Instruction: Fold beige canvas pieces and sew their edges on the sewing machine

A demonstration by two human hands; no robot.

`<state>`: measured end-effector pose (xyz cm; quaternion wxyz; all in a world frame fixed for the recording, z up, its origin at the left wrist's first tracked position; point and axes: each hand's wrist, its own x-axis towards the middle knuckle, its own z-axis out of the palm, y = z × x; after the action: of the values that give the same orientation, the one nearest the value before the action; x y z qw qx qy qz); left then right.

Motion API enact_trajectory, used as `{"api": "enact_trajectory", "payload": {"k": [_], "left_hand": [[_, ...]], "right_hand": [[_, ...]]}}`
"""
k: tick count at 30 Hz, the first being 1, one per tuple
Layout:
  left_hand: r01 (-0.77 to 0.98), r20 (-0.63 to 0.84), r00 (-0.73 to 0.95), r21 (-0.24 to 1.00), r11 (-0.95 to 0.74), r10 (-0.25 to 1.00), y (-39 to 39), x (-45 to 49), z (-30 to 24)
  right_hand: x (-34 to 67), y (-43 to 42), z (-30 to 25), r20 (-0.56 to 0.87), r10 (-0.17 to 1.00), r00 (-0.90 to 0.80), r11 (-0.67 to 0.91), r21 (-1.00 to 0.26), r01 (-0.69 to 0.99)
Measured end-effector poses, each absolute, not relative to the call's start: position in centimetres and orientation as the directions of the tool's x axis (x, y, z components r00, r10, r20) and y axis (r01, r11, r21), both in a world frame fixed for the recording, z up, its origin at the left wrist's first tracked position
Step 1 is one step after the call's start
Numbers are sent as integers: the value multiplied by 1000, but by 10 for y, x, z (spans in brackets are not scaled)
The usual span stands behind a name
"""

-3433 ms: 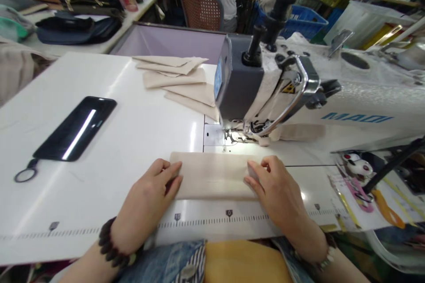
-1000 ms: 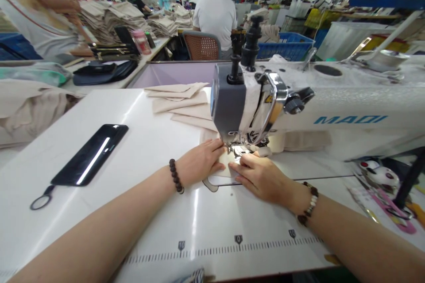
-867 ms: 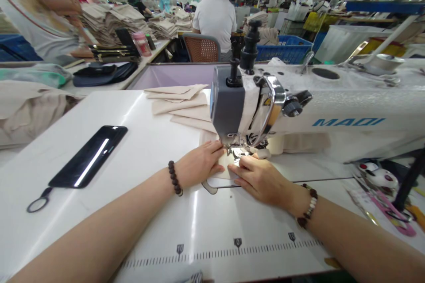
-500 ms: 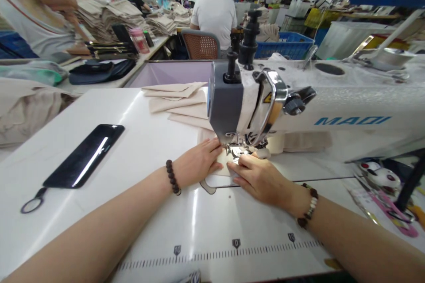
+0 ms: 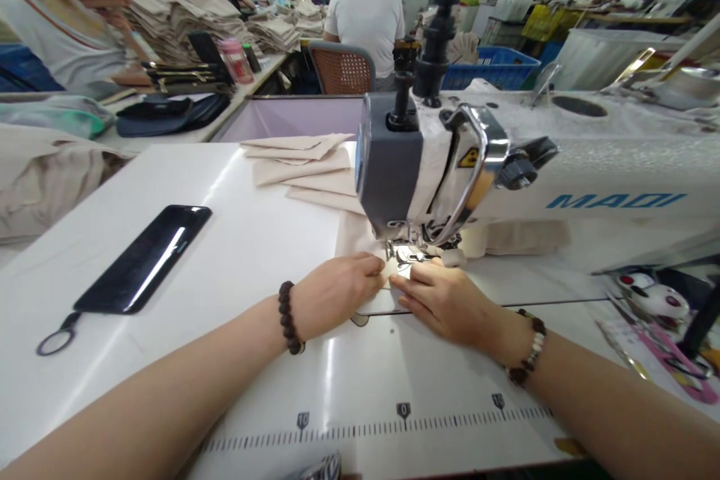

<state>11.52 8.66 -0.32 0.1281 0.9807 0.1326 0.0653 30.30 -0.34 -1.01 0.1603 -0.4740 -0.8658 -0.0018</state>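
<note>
A beige fabric piece (image 5: 353,236) lies under the presser foot (image 5: 406,253) of a white and grey sewing machine (image 5: 506,172). My left hand (image 5: 333,291) presses on the fabric just left of the needle, its fingers curled and pinching the near edge. Directly in front of the foot, my right hand (image 5: 444,301) also pinches that edge, fingertips almost touching the left hand's. The part of the fabric beneath both hands is hidden.
A stack of beige fabric pieces (image 5: 307,169) lies behind the machine head. A black phone (image 5: 145,257) with a ring strap lies at the left. A ruler strip (image 5: 394,420) runs along the table's near edge. A person in a white shirt (image 5: 368,11) sits ahead.
Earlier the folded fabric lay flat near the table's front between my hands. It now sits under the presser foot, and over the last second my hands have drawn closer together at the needle.
</note>
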Motion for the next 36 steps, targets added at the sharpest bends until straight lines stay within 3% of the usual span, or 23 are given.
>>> {"api": "enact_trajectory", "payload": {"k": [5,14,28,36], "left_hand": [[231,53,966,278,-933,255,93,118,-8],[270,108,947,246,-931,303,94,124,-1],[341,171,914,171,-924,369,95,126,-4],[313,191,920,171,-934,343,100,126,-6]], "right_hand": [[302,-1,-9,298,846,-441,497,-144,856],[301,-1,-12,278,882,-380,425,-120,897],[300,-1,-11,271,889,-369,417,-148,897],[300,-1,-11,278,886,-370,419,-142,897]]}}
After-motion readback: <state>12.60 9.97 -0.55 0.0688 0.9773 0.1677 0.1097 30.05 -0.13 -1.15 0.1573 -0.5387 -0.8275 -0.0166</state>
